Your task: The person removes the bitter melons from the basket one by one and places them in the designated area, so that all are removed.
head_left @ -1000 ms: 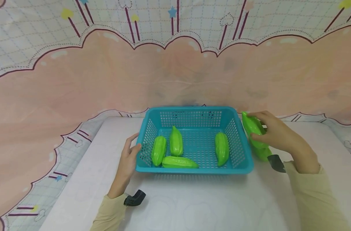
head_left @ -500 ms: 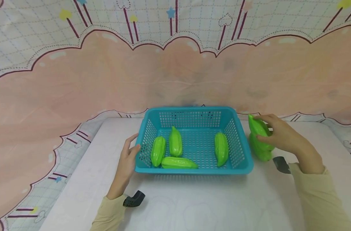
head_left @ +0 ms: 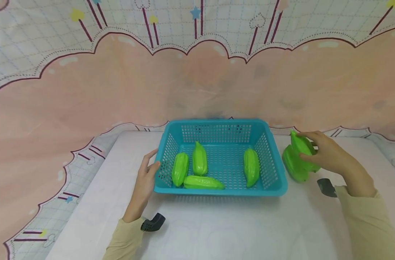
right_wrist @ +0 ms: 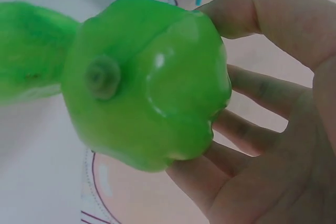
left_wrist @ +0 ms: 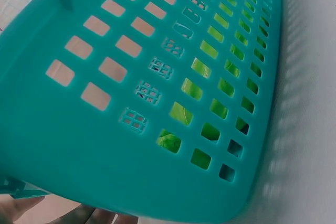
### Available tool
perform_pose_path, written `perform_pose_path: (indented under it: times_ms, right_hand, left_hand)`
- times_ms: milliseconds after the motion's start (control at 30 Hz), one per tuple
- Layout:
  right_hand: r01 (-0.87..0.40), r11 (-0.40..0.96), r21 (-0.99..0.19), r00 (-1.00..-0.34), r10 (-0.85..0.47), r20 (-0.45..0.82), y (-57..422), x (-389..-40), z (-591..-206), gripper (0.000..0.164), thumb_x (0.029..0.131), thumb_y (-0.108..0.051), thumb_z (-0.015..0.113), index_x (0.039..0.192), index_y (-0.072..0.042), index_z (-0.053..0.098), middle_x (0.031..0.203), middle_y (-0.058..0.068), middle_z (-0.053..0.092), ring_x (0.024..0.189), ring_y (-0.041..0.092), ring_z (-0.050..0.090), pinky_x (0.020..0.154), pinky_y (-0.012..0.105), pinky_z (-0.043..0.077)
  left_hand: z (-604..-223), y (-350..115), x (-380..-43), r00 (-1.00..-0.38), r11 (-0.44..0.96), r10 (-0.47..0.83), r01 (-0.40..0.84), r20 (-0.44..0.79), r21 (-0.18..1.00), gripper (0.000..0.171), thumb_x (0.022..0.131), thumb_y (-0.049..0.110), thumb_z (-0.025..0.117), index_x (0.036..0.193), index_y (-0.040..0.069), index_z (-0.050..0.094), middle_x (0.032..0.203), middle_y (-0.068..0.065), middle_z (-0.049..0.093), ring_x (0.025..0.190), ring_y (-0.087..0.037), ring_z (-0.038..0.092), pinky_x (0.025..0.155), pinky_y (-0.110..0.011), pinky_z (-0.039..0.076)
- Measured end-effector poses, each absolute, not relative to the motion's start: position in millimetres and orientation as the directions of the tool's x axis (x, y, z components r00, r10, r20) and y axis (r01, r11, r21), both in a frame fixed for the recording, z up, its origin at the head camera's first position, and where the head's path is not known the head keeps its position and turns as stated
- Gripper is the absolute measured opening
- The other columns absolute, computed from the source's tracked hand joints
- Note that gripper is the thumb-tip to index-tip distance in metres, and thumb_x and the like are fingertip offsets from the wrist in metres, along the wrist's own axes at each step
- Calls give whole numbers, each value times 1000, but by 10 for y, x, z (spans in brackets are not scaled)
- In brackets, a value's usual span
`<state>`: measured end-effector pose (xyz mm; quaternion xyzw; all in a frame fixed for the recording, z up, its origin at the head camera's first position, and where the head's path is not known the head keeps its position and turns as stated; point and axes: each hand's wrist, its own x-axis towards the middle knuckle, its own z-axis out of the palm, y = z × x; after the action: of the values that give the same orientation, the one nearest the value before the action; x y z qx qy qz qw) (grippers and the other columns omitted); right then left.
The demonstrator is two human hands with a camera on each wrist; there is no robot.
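Note:
In the head view a blue-green plastic basket (head_left: 213,192) stands on the white table. My left hand (head_left: 145,180) grips its left wall, thumb at the rim. The left wrist view shows that hand's fingers (left_wrist: 100,216) low beside the basket wall (left_wrist: 79,145). My right hand (head_left: 329,151), right of the basket, holds a bright green ridged gourd (head_left: 302,146) between thumb and fingers, its pointed end up and tilted left. Its round underside with a stem stub fills the right wrist view. A second green gourd (head_left: 293,164) lies on the table, partly behind the held one.
Several like gourds lie in the basket: one upright-lying gourd (head_left: 199,159) and one beside it (head_left: 180,169) at left, one crosswise (head_left: 204,182) in front, one (head_left: 251,168) at right. A patterned cloth (head_left: 197,86) hangs behind the white table (head_left: 223,227).
My right hand has moved right with the gourd, away from the basket's right rim, so more of the gourd on the table shows. My left hand has stayed on the basket.

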<state>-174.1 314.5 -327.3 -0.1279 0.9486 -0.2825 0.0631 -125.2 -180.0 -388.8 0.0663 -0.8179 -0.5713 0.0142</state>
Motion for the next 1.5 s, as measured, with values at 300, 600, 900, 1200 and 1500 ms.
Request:
perform_pose_path:
  times_ms: [300,600,900,1200,1500]
  right_hand:
    - [-204,824,-529,-964,-263,-37,3255,-1740,-3350,68,89,-11,71,145,7,37,138,36,37,115,59,46,82,61,51]
    - [-206,820,-535,-963,-265,-36,3380,-1774,-3462,68,88,-9,71,142,11,36,137,38,38,113,60,46,82,62,51]
    - [-207,820,-534,-959,-279,-56,3479,-1779,-3576,66,87,-6,72,139,16,38,130,38,43,108,56,50,77,55,53]
    - [-175,843,-509,-960,-261,-102,3539,-1786,-3690,65,87,-7,71,139,15,38,130,39,42,109,56,48,86,64,47]
    - [-158,844,-513,-960,-253,-120,3580,-1805,-3804,66,87,-8,69,139,15,36,133,42,36,113,58,44,92,70,40]
  left_hand:
    - [-3896,-1804,-1236,-992,349,-123,-84,-43,933,48,108,31,34,156,26,28,140,-22,54,121,-34,58,92,-42,45]
    - [-3904,-1794,-1234,-991,352,-126,-77,-35,933,48,108,31,34,156,27,28,142,-21,53,124,-34,56,97,-49,44]
    - [-3907,-1784,-1232,-991,347,-130,-76,-32,935,48,108,30,34,156,26,28,144,-22,50,129,-37,52,102,-57,40]
    - [-3916,-1790,-1235,-990,360,-137,-75,-27,930,48,108,30,33,155,26,29,143,-22,52,125,-36,55,97,-51,44]
    - [-3919,-1779,-1240,-989,354,-143,-72,-23,933,47,108,28,33,155,24,30,143,-22,52,125,-37,55,98,-53,44]
